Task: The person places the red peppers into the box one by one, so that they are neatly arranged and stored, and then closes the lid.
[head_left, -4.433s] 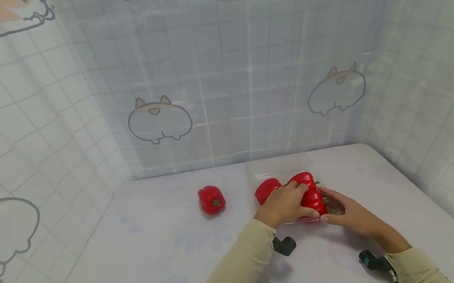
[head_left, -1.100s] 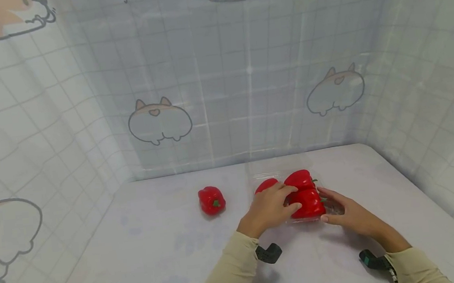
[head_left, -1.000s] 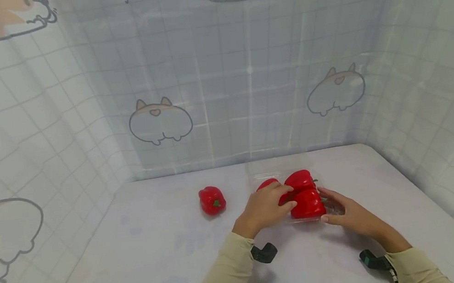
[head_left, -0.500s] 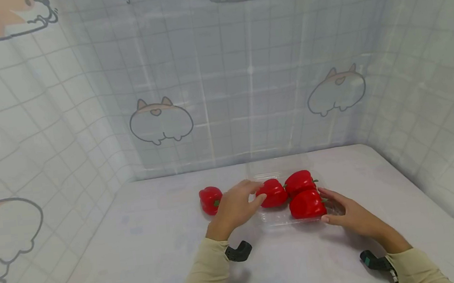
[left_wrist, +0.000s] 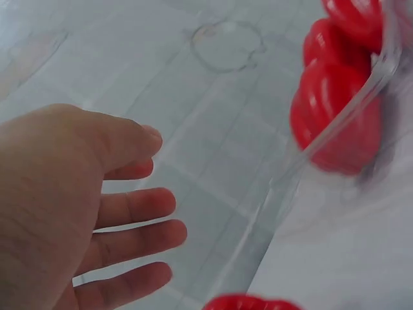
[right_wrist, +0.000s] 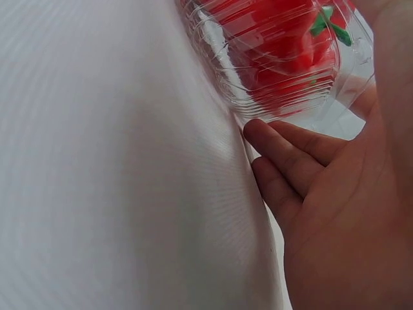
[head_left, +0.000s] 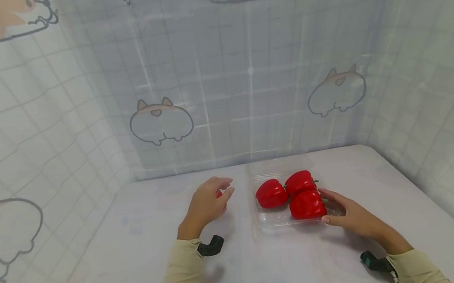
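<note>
In the head view my left hand [head_left: 205, 204] is above a lone red bell pepper [head_left: 218, 193], covering most of it. The left wrist view shows the fingers of that hand spread and holding nothing, with the top of this pepper [left_wrist: 251, 302] at the bottom edge. A clear plastic clamshell box [head_left: 274, 219] holds three red bell peppers: one on the left [head_left: 272, 194], one at the back right [head_left: 299, 182] and one at the front right [head_left: 307, 205]. Against the box's right end rests my right hand [head_left: 353, 216], fingers nearly straight and touching the plastic.
The box's clear lid [head_left: 277, 165] lies folded back behind it, towards the rear wall [head_left: 224, 114]. Cartoon-printed sheets form the walls around the white table [head_left: 131, 262]. Each wrist carries a dark camera [head_left: 211, 246].
My left hand has let go of the peppers in the box and moved left to the lone pepper. Those peppers now lie uncovered. The right hand has stayed at the box.
</note>
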Action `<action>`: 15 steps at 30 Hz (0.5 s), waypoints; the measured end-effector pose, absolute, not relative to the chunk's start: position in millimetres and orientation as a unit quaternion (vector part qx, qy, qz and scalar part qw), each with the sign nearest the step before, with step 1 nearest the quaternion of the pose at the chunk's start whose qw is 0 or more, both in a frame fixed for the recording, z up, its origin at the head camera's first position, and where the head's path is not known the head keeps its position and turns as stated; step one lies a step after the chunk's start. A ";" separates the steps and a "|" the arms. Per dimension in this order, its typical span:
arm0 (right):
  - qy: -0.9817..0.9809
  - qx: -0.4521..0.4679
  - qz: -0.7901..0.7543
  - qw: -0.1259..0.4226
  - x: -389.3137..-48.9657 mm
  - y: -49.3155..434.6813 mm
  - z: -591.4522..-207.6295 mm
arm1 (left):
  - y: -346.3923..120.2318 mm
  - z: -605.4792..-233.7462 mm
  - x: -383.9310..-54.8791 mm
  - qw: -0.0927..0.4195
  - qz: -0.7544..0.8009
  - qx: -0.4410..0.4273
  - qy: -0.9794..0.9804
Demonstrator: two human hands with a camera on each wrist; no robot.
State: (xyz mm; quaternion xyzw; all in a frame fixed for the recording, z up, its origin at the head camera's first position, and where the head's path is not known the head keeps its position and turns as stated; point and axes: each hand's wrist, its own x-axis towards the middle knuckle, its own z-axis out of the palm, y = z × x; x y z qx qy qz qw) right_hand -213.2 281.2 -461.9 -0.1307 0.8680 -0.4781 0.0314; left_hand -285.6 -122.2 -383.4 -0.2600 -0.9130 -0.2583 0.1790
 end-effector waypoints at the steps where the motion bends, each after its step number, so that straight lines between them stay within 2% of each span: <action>1: 0.868 -0.131 -0.478 0.032 -213.4 281.2 -461.5 | -126.3 -383.4 -287.6 0.175 -0.267 -0.249 -0.914; 15: 0.864 -0.128 -0.485 0.040 -214.5 282.8 -462.0 | -168.9 -398.0 -304.6 0.130 -0.350 -0.162 -0.913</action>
